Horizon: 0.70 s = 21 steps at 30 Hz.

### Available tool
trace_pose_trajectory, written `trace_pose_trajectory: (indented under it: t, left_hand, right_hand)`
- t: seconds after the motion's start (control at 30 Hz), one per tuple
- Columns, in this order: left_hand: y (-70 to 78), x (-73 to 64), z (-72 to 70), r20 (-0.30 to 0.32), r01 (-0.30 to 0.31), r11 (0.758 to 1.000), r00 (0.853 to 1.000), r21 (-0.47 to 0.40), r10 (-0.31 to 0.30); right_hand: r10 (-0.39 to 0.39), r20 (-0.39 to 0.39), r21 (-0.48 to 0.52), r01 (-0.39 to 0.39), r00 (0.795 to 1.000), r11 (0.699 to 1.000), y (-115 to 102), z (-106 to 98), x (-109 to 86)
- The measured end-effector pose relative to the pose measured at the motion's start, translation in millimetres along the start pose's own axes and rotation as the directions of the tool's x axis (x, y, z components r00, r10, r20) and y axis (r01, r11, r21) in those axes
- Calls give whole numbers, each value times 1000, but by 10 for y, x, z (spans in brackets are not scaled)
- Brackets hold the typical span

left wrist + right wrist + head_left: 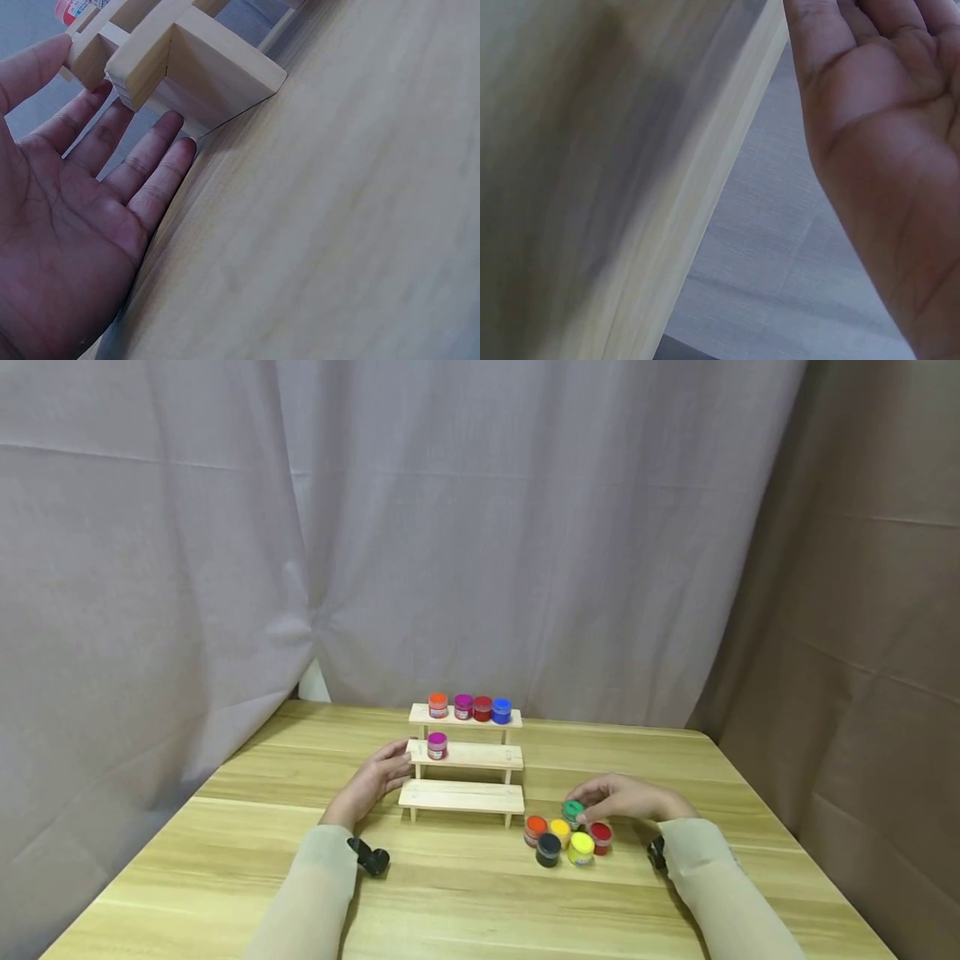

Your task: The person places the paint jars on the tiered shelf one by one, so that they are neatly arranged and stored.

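Observation:
My right hand (pixel 622 797) pinches a small paint jar with a green lid (pixel 573 811) between thumb and fingers, at the back of a cluster of jars. In the right wrist view only the palm (pixel 885 127) and finger bases show; the green jar is out of sight there. A three-step wooden stand (pixel 461 795) is at the middle of the table. Along its left side rests my left hand (pixel 375 781), palm toward the wood. The left wrist view has its fingers (pixel 154 161) nearly straight, the thumb touching the end of a shelf (pixel 139 64).
Orange (pixel 438 705), magenta (pixel 463 706), red (pixel 482 708) and blue jars (pixel 501 710) line the top step. Another magenta jar (pixel 437 746) stands on the middle step. Orange (pixel 536 830), amber (pixel 559 832), black (pixel 548 849), yellow (pixel 581 848) and red jars (pixel 600 837) cluster on the table (pixel 465 902).

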<state>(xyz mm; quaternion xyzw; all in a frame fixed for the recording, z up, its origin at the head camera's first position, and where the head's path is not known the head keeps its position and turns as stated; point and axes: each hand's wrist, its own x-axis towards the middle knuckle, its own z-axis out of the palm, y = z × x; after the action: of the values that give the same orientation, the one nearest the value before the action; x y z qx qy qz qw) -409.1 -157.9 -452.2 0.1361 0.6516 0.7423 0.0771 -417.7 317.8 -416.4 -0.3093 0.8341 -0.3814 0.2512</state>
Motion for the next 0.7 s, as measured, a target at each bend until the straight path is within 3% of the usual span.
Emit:
trace_pose_trajectory:
  t: [0.37,0.7]
  left_hand:
    - [3,-8,14,-7,1,1000,1000,9,-1]
    - [-5,-4,17,-9,0,1000,1000,3,0]
  right_hand:
    - [-39,10,57,38,999,998,15,14,12]
    - [-38,-45,12,39,998,999,-21,17,15]
